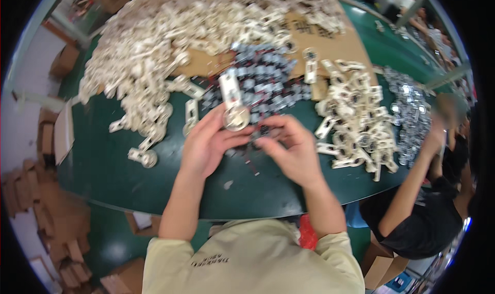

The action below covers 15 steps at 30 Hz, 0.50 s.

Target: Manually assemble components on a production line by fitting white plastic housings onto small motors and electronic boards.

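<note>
Cream plastic housing (230, 90) in the left hand (203, 145)

It is held over the green table (242, 198), round end toward the body. The right hand (296, 153) has a narrow grip on what seems a small dark part (262, 131), blurred, near the left fingertips. Beyond lie grey block-shaped parts (263, 80); more cream housings (356, 121) are heaped to the right.

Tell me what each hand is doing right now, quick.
Left hand: closed, holding a white round-ended part.
Right hand: closed, thumb and fingers pinching a small dark part, its details blurred.
</note>
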Available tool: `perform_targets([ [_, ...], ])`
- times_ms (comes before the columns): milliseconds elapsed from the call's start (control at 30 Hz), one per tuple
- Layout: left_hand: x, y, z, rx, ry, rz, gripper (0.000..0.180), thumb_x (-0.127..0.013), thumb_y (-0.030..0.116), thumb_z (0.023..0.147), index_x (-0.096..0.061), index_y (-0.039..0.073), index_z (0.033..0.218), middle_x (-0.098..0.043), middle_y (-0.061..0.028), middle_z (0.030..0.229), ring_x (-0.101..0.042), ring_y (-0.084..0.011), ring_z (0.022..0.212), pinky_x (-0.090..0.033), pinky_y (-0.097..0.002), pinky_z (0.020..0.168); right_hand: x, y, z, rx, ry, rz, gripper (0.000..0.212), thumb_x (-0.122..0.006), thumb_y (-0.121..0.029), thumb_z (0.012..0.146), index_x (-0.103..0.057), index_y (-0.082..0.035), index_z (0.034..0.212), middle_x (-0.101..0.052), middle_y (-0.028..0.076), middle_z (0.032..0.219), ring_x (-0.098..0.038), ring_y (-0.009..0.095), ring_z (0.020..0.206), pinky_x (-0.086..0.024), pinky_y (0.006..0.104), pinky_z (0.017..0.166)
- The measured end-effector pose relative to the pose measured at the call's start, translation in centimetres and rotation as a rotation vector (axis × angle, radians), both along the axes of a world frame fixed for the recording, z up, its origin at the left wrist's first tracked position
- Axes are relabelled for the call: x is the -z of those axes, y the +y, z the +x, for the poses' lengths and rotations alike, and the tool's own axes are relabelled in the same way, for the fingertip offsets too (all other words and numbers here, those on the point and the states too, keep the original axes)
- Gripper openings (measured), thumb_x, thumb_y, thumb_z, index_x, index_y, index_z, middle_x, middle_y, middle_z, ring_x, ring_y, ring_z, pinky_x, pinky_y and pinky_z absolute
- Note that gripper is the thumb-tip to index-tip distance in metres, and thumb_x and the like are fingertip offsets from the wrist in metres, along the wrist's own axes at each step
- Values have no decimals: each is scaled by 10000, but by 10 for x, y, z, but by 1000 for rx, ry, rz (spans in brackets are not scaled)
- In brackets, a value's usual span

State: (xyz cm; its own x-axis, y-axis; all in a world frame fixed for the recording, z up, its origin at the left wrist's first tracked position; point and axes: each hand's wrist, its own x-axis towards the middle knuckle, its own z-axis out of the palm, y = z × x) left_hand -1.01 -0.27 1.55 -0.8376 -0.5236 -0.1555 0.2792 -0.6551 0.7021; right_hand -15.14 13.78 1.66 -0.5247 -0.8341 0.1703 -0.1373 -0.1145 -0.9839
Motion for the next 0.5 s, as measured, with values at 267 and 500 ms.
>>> perform_targets([
  [267, 4, 4, 0, -9, 20, -142, 436, -470, 161, 1020, -367, 0, 1412, -570, -181, 1279, -607, -342, 1140, -517, -428, 971, 5, -2, 4, 32, 60, -32, 312, -775, -7, 783, -624, 31, 1054, -600, 46, 891, -596, 66, 724, -513, 218, 658],
  [500, 8, 3, 0, -52, -7, -160, 422, -459, 178, 1026, -382, -3, 1399, -568, -185, 1284, -608, -339, 1137, -522, -423, 960, -1, 5, 6, -159, 92, 42, 287, -798, -62, 761, -654, -4, 1003, -605, 37, 805, -587, 78, 662, -481, 234, 603],
])
